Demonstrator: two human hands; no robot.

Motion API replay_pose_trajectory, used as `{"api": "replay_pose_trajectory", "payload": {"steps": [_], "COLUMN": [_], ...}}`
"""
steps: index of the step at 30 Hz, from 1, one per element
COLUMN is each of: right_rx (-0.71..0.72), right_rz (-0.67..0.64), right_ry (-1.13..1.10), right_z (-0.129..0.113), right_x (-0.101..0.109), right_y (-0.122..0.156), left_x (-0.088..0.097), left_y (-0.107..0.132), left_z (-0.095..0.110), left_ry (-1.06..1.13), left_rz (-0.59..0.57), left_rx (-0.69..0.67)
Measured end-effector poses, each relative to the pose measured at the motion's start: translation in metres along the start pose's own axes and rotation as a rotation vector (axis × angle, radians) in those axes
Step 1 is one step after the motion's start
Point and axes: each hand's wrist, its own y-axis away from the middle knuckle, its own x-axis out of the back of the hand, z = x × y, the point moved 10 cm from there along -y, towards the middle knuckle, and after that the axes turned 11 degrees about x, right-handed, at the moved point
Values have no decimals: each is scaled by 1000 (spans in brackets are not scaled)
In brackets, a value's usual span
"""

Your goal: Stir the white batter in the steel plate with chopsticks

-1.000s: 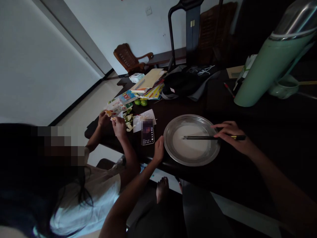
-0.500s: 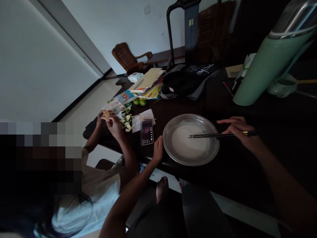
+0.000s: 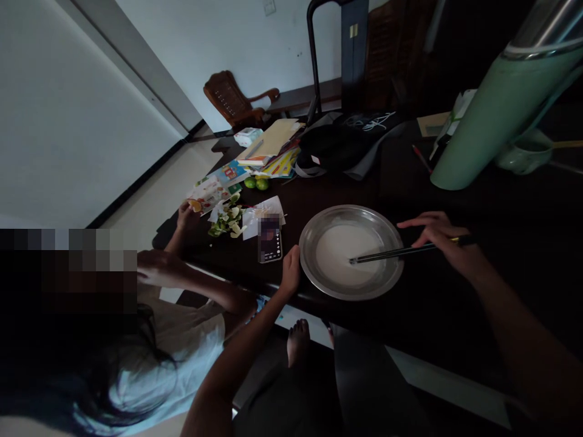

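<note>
A round metal bowl [image 3: 313,276] stands on the dark table, with a pale, milky liquid [image 3: 341,249] in it. My left hand [image 3: 290,267] grips the bowl's rim on the left, its thumb uppermost and the other fingers mostly hidden. In my right hand [image 3: 444,237] is a pair of dark chopsticks [image 3: 392,253], slanting left over the rim. Their tips meet the liquid near the middle of the bowl. The index finger of that hand stretches out above the chopsticks.
Left of the bowl lie a phone [image 3: 270,243], fruit peels [image 3: 230,215] and green citrus fruits [image 3: 255,182]. Behind are stacked books [image 3: 273,145] and a black bag [image 3: 332,149]. A tall green flask [image 3: 487,121] and a cup [image 3: 523,152] stand right. Another person [image 3: 191,340] sits at left, holding an orange piece [image 3: 195,205].
The chopstick tips have moved slightly down within the bowl, toward me. My left hand stays at the rim. The other person's one hand has drawn back from the orange piece toward their head.
</note>
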Motion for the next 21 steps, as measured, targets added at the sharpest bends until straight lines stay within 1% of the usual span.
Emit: {"api": "replay_pose_trajectory", "payload": {"steps": [2,4,5,7,9,10,11,13,15,16,18,21], "right_rx": [2,5,4,-10,-21,-23,-24,-27,-7,3,12,-10], "right_rz": [-86,-120,-104,-32,31,37,24,-47,-127,-138,-97,17], "right_ry": [-6,27,49,77,68,52,33,2,17,37,78,73], "right_z": [0,0,1,4,6,6,5,4,1,0,2,6], "right_x": [-15,-22,-19,-6,7,9,7,-7,-21,-22,-15,6], "right_y": [1,1,1,0,0,0,0,0,-1,-1,-2,-1], "left_x": [0,0,0,-1,-1,-2,-2,-2,-2,-2,-1,-2], "left_y": [0,0,0,1,2,2,2,1,1,0,0,1], "left_z": [-1,-1,-1,-1,1,2,2,3,3,3,3,4], "left_ry": [2,-1,-2,-4,-2,0,2,9,13,13,12,19], "left_rz": [-1,2,5,3,-4,-6,-6,-3,-3,-5,-2,-9], "left_rx": [2,9,14,18,13,10,8,6,6,7,0,-10]}}
